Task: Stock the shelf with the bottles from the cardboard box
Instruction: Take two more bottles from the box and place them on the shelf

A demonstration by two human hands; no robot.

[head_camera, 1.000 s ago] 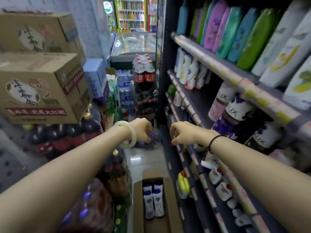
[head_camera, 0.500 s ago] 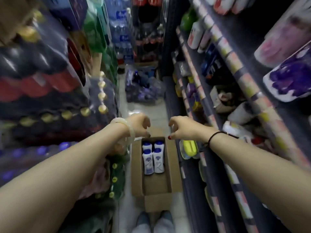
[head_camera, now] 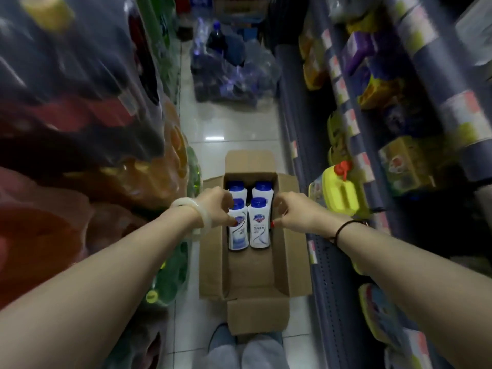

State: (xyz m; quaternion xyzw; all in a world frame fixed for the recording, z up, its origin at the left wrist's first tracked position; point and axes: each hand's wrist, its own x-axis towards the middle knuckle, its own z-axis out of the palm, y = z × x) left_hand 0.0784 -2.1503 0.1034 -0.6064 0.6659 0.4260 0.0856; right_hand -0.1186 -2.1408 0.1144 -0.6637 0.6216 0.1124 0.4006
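Both forearms stretch forward and down, side by side. The left hand (head_camera: 213, 206) and right hand (head_camera: 295, 211) hang loosely curled, fingertips pointing inward toward each other, apart.

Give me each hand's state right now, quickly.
Left hand: curled beside the near left bottle in the cardboard box; grip cannot be told.
Right hand: curled beside the near right bottle; same.

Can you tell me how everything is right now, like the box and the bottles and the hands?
cardboard box: on the floor, flaps open, near half empty.
bottles: four left, blue caps on, packed at the far end.
left hand: fingers curled, empty, at the left bottles.
right hand: fingers curled, empty, beside the right bottles.
yellow jug: on the low shelf, red cap on.
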